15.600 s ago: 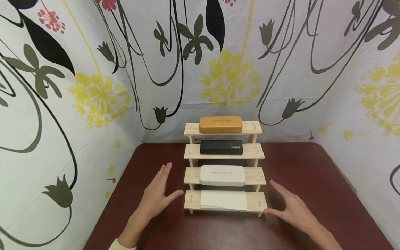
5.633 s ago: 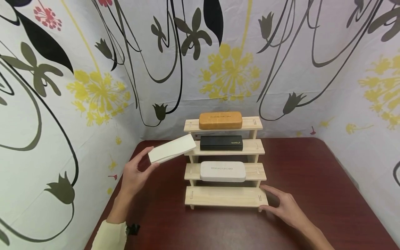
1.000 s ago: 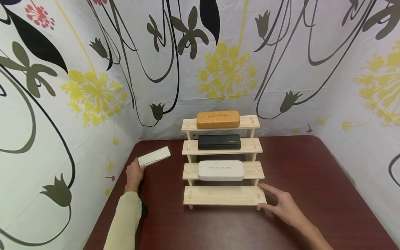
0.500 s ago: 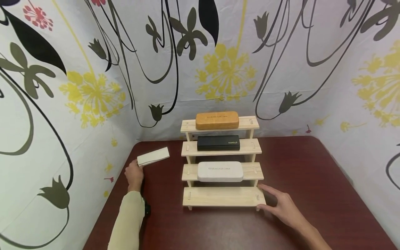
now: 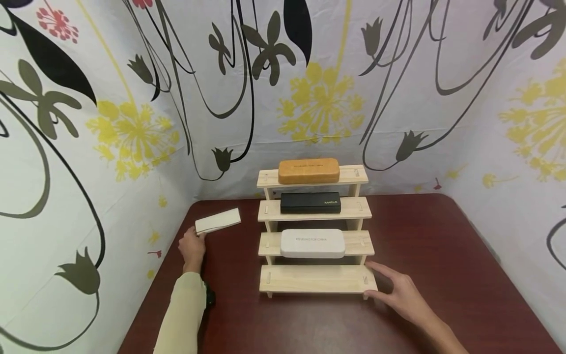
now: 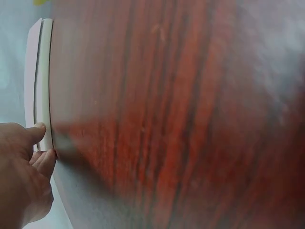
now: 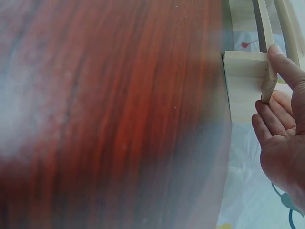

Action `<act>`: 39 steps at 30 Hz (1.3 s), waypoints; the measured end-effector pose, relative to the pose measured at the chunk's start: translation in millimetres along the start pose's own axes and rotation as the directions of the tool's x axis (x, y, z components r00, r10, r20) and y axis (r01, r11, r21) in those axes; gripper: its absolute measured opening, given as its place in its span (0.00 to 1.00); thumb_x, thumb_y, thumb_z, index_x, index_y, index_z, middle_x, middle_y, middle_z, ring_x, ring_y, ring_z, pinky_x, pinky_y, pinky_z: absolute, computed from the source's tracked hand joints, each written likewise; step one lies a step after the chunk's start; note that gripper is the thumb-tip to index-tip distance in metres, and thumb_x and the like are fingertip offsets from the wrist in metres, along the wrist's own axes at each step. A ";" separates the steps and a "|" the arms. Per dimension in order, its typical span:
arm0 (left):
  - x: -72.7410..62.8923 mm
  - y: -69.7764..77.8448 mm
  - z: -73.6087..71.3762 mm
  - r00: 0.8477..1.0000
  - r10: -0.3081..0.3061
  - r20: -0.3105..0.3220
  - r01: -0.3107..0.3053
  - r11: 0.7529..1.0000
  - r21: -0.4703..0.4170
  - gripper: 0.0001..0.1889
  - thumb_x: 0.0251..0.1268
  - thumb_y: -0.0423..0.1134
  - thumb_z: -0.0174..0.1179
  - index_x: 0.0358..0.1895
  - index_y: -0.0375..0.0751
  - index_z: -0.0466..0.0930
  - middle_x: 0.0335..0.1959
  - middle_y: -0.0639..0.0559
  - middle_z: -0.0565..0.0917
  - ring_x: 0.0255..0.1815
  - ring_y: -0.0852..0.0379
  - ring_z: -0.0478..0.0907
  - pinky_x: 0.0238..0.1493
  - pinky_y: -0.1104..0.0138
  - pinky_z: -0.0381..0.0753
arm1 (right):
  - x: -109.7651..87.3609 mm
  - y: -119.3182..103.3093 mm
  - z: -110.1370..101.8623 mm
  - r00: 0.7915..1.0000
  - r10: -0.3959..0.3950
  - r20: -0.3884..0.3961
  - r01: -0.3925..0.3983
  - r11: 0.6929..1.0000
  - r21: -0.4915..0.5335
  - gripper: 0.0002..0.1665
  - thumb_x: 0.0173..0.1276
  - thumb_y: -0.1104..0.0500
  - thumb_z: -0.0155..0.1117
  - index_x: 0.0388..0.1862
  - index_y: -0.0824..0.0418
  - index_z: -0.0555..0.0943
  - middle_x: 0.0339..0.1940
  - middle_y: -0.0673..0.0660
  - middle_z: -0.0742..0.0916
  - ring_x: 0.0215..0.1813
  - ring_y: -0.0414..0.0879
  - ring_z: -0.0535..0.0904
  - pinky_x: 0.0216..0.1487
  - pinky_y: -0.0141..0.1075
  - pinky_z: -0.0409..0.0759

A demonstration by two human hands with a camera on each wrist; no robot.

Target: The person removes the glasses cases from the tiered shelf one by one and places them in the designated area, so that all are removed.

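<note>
At the table's far left lies a flat white case [image 5: 218, 221] with a slightly raised flap. My left hand [image 5: 192, 248] pinches its near end between thumb and fingers; in the left wrist view the case [image 6: 44, 76] sits low on the table. A four-step wooden display rack [image 5: 318, 278] stands in the middle, its bottom step bare. My right hand [image 5: 400, 293] holds the right end of that step, and the right wrist view shows thumb and fingertips on either side of the board [image 7: 269, 78].
Higher steps carry a white glasses case [image 5: 312, 243], a black case [image 5: 310, 202] and a tan glasses case [image 5: 308, 171]. The dark red table [image 5: 309, 324] meets a flower-patterned cloth [image 5: 283, 123] at the back and sides.
The flat white case went from the bottom step, through the air in my left hand, to the table's far left. My right hand came onto the rack. The last second shows almost no movement.
</note>
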State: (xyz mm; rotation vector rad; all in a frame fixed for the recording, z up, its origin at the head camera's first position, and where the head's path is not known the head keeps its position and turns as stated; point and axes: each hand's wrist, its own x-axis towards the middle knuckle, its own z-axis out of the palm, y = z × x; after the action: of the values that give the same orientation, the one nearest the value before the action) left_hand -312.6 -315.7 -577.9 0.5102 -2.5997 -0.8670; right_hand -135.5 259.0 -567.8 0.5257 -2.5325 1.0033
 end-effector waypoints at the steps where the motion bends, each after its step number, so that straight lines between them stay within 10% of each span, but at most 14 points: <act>1: -0.3 0.6 -0.1 1.000 0.004 0.004 -0.004 1.000 0.007 0.21 0.77 0.36 0.65 0.65 0.25 0.79 0.61 0.25 0.82 0.60 0.23 0.78 0.66 0.32 0.73 | 0.1 0.2 -0.2 1.000 -0.001 -0.002 0.001 1.000 0.000 0.45 0.47 0.51 0.92 0.66 0.57 0.85 0.60 0.55 0.90 0.60 0.53 0.87 0.61 0.11 0.65; 28: -18.7 10.7 -17.9 0.984 -0.031 0.178 0.053 0.991 -0.122 0.35 0.81 0.42 0.61 0.77 0.20 0.62 0.71 0.21 0.72 0.72 0.27 0.70 0.78 0.36 0.60 | -1.1 2.9 1.2 1.000 -0.009 -0.010 0.008 1.000 -0.010 0.45 0.48 0.52 0.92 0.67 0.56 0.85 0.61 0.57 0.89 0.61 0.54 0.86 0.63 0.11 0.63; 39: -22.5 8.7 -22.8 0.991 -0.059 0.123 0.085 0.973 -0.214 0.35 0.79 0.43 0.63 0.77 0.22 0.64 0.72 0.25 0.74 0.73 0.28 0.70 0.78 0.36 0.58 | -1.3 0.3 2.2 1.000 -0.006 -0.007 0.006 1.000 -0.002 0.45 0.48 0.53 0.92 0.67 0.57 0.85 0.61 0.57 0.89 0.61 0.54 0.86 0.63 0.11 0.62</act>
State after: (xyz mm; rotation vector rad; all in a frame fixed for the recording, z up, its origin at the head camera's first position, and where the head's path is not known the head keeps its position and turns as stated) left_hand -284.9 -310.7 -560.2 0.5078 -2.5573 -1.2249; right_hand -134.9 257.9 -570.1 0.5281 -2.5239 0.9986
